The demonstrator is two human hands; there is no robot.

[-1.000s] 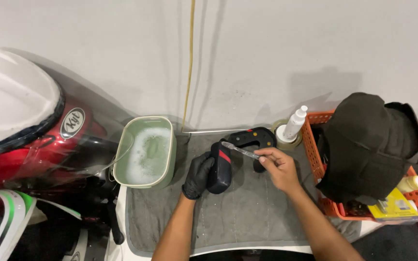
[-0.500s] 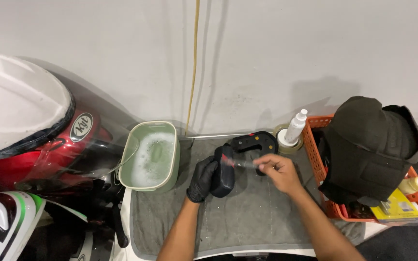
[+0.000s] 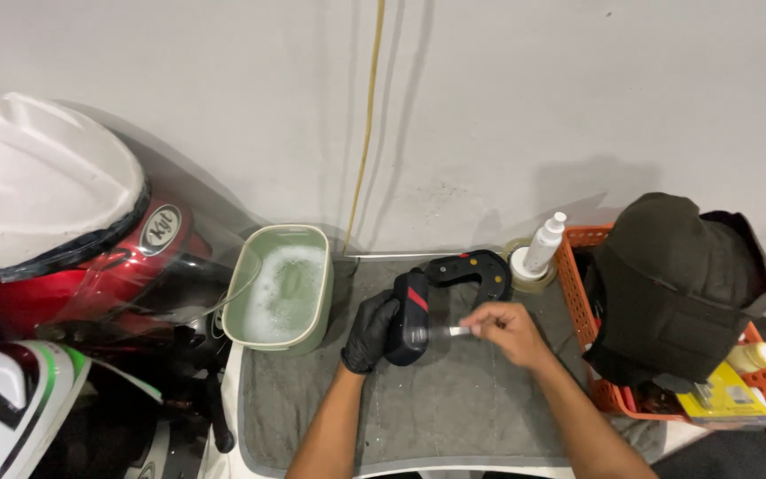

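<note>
Looking down, we saw our left hand [image 3: 370,330], in a black glove, wrapped around a black curved part with a red stripe [image 3: 410,315], its grip pressed tight on that piece. The part stood on the grey towel [image 3: 427,412] that covered the surface, arching away from the left grip toward the wall, where its far end [image 3: 476,266] lay flat. Our bare right hand [image 3: 505,330] sat just to the right of the part, its grip pinching a small white-handled tool [image 3: 457,331] whose tip reached the part's face; it looked like a small brush, though blur kept us from being sure. Just left of the left grip stood a pale green tub of soapy water [image 3: 281,288]. Beyond the right grip, near the wall, a white spray bottle [image 3: 543,244] stood upright inside a roll of tape [image 3: 525,277]. Farther right sat an orange basket [image 3: 574,284] holding a dark helmet liner [image 3: 671,288]. Well to the left of both grips we saw a red and white helmet [image 3: 55,231].
</note>
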